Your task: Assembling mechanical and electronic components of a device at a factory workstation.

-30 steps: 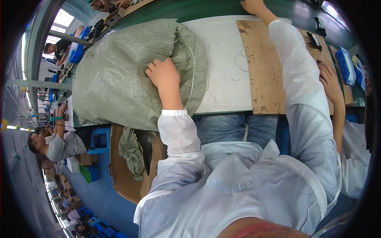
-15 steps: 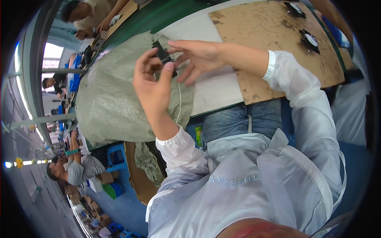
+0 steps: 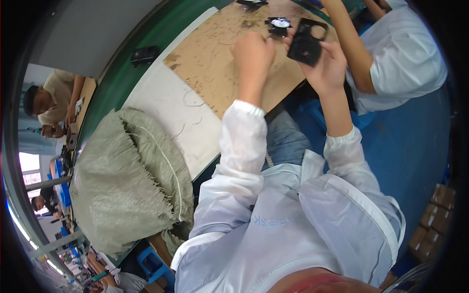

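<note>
My right hand [image 3: 328, 66] grips a black square fan frame [image 3: 307, 43] and holds it above the front edge of the brown cardboard sheet [image 3: 215, 63]. My left hand [image 3: 254, 51] is closed in a loose fist just left of the frame; whether it pinches anything is hidden. A small black fan with a white hub [image 3: 279, 23] lies on the cardboard just beyond both hands.
A large grey-green woven sack [image 3: 127, 185] lies on the white table top [image 3: 166, 105] to my left. Another black part [image 3: 144, 55] rests on the green strip. A co-worker's arm [image 3: 351, 34] reaches in at right. Cardboard boxes [image 3: 435, 219] stand on the blue floor.
My view has swung right, away from the sack. Both hands moved from over the sack to the cardboard sheet, and the black frame is now in my right hand.
</note>
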`<state>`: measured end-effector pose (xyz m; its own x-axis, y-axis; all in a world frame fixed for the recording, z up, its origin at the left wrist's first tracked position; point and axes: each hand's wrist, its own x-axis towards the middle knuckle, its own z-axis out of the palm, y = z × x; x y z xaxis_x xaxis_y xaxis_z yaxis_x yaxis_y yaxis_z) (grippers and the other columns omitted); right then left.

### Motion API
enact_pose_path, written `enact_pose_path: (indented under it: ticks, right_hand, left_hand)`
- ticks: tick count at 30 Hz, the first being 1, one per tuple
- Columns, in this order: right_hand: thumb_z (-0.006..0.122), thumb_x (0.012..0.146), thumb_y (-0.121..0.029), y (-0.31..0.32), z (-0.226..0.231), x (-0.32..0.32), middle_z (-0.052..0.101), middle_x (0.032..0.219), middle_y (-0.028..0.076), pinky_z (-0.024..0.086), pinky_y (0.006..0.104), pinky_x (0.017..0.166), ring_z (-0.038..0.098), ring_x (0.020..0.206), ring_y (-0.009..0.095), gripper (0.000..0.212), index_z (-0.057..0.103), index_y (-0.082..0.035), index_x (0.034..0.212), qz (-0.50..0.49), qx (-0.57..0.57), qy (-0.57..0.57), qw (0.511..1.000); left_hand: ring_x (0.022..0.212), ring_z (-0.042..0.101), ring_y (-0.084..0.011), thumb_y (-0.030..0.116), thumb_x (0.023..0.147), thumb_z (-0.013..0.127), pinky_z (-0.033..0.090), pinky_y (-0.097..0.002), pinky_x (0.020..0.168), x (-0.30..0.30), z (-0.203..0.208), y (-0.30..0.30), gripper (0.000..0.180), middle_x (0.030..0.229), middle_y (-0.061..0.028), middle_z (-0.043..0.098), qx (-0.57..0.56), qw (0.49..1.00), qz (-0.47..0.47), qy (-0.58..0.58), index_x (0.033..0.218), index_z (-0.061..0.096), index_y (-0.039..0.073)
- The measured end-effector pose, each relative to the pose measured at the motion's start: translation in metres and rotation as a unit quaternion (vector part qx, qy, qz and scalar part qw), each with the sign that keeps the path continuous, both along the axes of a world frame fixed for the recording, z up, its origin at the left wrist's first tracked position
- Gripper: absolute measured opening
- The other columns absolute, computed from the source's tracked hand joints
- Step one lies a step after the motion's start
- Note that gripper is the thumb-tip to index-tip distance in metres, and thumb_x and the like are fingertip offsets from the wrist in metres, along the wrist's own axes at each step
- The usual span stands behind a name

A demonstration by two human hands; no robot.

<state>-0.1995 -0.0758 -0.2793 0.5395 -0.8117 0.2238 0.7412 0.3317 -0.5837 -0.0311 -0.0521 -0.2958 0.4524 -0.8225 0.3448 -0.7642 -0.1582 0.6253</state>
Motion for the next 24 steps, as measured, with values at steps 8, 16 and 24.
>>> enact_pose_path:
  ticks: [8,16,24]
  right_hand:
    - [0.042,0.085,-0.021,0.028,0.003,-0.065,0.042,0.142,0.028,0.034,0.0523,0.114,0.045,0.131,0.041,0.067,0.030,0.007,0.144,-0.045,-0.011,-0.109,0.993]
    - [0.065,0.083,-0.011,0.031,-0.007,-0.082,0.049,0.138,0.021,0.042,0.0491,0.109,0.049,0.130,0.036,0.069,0.035,0.003,0.143,-0.045,-0.146,0.012,0.988]
    - [0.075,0.083,-0.005,0.032,-0.005,-0.045,0.043,0.146,0.022,0.053,0.0421,0.095,0.053,0.125,0.029,0.088,0.018,-0.002,0.151,0.007,-0.309,0.204,0.929]
  left_hand:
    - [0.084,0.066,-0.0345,0.035,0.079,0.070,0.042,-0.0472,0.086,-0.050,-0.047,-0.070,0.029,0.079,-0.0155,0.071,-0.024,0.982,0.067,-0.175,0.079,0.075,0.007]
    - [0.098,0.053,-0.0310,0.025,0.084,0.068,0.035,-0.0475,0.085,-0.026,-0.004,-0.025,0.019,0.090,-0.0089,0.066,-0.199,0.961,0.091,-0.169,0.084,0.074,0.008]
    - [0.070,0.064,-0.0191,0.020,0.100,0.047,0.053,-0.0307,0.060,0.012,0.021,0.050,0.027,0.089,-0.0152,0.067,-0.507,0.715,-0.058,0.478,0.093,0.058,-0.003]
